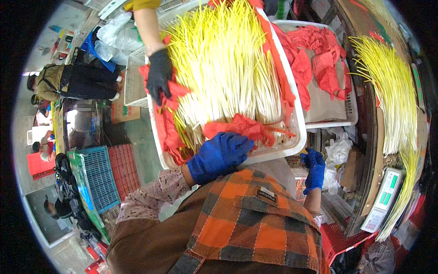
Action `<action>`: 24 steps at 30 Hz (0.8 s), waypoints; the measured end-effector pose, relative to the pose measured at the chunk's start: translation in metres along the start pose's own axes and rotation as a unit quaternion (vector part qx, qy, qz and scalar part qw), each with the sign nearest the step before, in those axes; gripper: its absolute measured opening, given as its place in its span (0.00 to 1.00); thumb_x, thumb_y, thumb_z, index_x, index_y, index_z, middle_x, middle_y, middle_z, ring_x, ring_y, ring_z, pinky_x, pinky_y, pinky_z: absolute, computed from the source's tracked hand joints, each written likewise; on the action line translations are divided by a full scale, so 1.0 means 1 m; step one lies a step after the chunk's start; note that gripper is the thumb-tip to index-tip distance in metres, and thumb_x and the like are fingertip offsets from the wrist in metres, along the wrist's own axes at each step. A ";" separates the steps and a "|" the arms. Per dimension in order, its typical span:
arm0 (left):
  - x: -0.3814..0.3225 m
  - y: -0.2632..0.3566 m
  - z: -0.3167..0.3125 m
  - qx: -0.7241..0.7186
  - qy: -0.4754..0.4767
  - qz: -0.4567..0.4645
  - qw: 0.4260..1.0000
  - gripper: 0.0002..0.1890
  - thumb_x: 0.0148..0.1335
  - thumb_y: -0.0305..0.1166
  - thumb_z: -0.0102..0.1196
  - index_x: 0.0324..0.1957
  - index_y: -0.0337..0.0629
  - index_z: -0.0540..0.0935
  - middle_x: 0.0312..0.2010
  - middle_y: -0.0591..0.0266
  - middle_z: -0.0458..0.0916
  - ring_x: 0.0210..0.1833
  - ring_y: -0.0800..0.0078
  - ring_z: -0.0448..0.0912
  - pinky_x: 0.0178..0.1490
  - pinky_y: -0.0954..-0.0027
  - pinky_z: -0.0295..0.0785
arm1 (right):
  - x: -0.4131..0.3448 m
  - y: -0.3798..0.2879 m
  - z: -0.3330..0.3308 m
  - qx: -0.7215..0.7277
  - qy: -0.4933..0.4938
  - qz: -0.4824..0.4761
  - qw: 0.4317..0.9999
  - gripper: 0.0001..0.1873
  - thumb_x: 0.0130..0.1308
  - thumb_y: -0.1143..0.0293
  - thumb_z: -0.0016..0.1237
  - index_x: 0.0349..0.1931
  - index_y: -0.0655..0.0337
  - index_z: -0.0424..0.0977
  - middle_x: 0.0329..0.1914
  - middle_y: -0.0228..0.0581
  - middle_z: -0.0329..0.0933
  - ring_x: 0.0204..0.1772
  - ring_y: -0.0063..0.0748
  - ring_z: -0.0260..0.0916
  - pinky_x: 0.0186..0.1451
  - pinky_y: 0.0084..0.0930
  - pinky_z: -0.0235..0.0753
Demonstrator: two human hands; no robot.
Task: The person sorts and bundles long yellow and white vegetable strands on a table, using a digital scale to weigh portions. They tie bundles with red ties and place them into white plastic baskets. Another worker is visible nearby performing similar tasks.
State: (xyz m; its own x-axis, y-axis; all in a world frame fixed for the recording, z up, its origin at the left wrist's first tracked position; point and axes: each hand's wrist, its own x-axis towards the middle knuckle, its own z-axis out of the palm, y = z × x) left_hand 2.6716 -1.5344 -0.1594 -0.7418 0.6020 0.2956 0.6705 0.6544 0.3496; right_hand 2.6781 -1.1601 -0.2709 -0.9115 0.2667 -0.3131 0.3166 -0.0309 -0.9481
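Observation:
A white plastic crate (pixel 301 126) lined with red cloth stands before me, filled with long yellow-tipped, white-stemmed shoots (pixel 222 75) like yellow chives. My left hand (pixel 222 156), in a blue glove, lies at the crate's near edge on crumpled red cloth (pixel 243 128), its fingers curled against the cloth; whether it grips is hard to tell. My right hand (pixel 314 167), also blue-gloved, hangs to the right of the crate with its fingers bent and nothing visible in it. Another person's black-gloved hand (pixel 160 75) reaches onto red cloth at the crate's left side.
A second white crate (pixel 352 120) with red cloth sits behind at the right. More yellow shoots (pixel 390 92) lie on the right-hand table, near a digital scale (pixel 383 198). Blue (pixel 99 174) and red crates (pixel 123 167) stand on the left. Another person (pixel 78 81) stands at the upper left.

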 end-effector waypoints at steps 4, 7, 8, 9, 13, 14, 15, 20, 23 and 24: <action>-0.009 -0.001 -0.003 -0.028 -0.080 -0.074 0.994 0.24 0.60 0.40 0.60 0.58 0.47 0.77 0.48 0.56 0.81 0.48 0.56 0.79 0.51 0.57 0.74 | -0.010 -0.029 0.021 -0.032 -0.017 -0.082 0.996 0.14 0.74 0.68 0.48 0.54 0.64 0.76 0.47 0.38 0.81 0.43 0.26 0.78 0.48 0.23 0.76; -0.019 0.001 -0.019 0.061 -0.114 -0.224 0.966 0.28 0.58 0.44 0.63 0.59 0.48 0.75 0.50 0.53 0.79 0.48 0.54 0.78 0.51 0.57 0.71 | -0.004 -0.050 0.023 -0.036 -0.027 -0.144 0.989 0.13 0.75 0.69 0.45 0.54 0.64 0.75 0.52 0.37 0.79 0.46 0.26 0.78 0.49 0.24 0.76; -0.018 0.003 -0.021 0.101 -0.030 -0.247 0.963 0.32 0.58 0.47 0.62 0.61 0.44 0.73 0.46 0.49 0.79 0.48 0.52 0.77 0.50 0.55 0.69 | -0.002 -0.058 0.022 -0.029 -0.034 -0.148 0.988 0.13 0.75 0.69 0.45 0.54 0.64 0.75 0.52 0.38 0.79 0.46 0.26 0.78 0.49 0.24 0.76; -0.015 0.003 -0.023 0.108 0.033 -0.263 0.958 0.36 0.57 0.49 0.63 0.66 0.49 0.70 0.50 0.45 0.77 0.51 0.49 0.76 0.55 0.53 0.67 | 0.000 -0.066 0.020 -0.014 -0.034 -0.141 0.989 0.13 0.75 0.69 0.45 0.54 0.64 0.75 0.53 0.38 0.79 0.47 0.26 0.78 0.49 0.24 0.76; 0.016 0.001 -0.004 0.056 -0.009 -0.196 0.979 0.39 0.56 0.43 0.65 0.70 0.59 0.66 0.54 0.47 0.75 0.58 0.48 0.72 0.61 0.54 0.68 | 0.005 -0.106 0.018 -0.055 -0.075 -0.160 0.983 0.14 0.74 0.71 0.46 0.55 0.64 0.75 0.50 0.38 0.80 0.46 0.25 0.78 0.51 0.24 0.76; 0.019 -0.001 -0.001 -0.003 -0.063 -0.183 0.981 0.29 0.59 0.36 0.60 0.65 0.57 0.73 0.51 0.49 0.78 0.53 0.50 0.77 0.55 0.57 0.73 | 0.004 -0.116 0.022 -0.033 -0.087 -0.194 0.977 0.14 0.73 0.73 0.46 0.56 0.64 0.75 0.49 0.38 0.80 0.48 0.25 0.78 0.53 0.24 0.75; 0.017 -0.003 -0.001 -0.004 -0.075 -0.187 0.979 0.26 0.59 0.34 0.59 0.62 0.56 0.76 0.49 0.50 0.80 0.50 0.51 0.78 0.52 0.57 0.75 | 0.004 -0.127 0.025 -0.064 -0.087 -0.215 0.971 0.14 0.73 0.74 0.46 0.56 0.64 0.75 0.49 0.37 0.80 0.49 0.26 0.78 0.54 0.24 0.75; -0.058 -0.023 -0.046 0.152 -0.129 -0.283 0.938 0.09 0.56 0.30 0.57 0.39 0.52 0.86 0.37 0.55 0.84 0.41 0.52 0.83 0.41 0.56 0.78 | -0.011 -0.172 0.050 -0.112 -0.160 -0.248 0.949 0.14 0.71 0.76 0.47 0.54 0.63 0.77 0.47 0.37 0.82 0.50 0.25 0.79 0.55 0.23 0.76; -0.108 -0.039 -0.077 0.253 -0.136 -0.421 0.860 0.06 0.57 0.34 0.55 0.33 0.50 0.85 0.33 0.54 0.83 0.37 0.51 0.83 0.39 0.54 0.78 | -0.016 -0.179 0.089 -0.106 -0.267 -0.265 0.920 0.13 0.71 0.73 0.48 0.52 0.63 0.78 0.47 0.42 0.82 0.49 0.27 0.80 0.51 0.23 0.78; -0.119 -0.044 -0.082 0.285 -0.155 -0.431 0.842 0.06 0.56 0.33 0.55 0.32 0.50 0.85 0.33 0.53 0.83 0.37 0.50 0.83 0.39 0.54 0.78 | -0.016 -0.177 0.105 -0.160 -0.287 -0.250 0.911 0.15 0.69 0.70 0.50 0.55 0.63 0.76 0.48 0.45 0.82 0.50 0.32 0.81 0.52 0.27 0.78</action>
State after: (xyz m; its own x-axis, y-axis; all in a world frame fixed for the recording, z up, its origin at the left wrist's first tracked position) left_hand 2.7290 -1.6721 -0.1367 -0.9761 -0.1762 -0.1270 -0.1498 0.9696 -0.1935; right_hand 2.6094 -1.2603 -0.1037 -0.9208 -0.3800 0.0885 -0.1993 0.2630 -0.9440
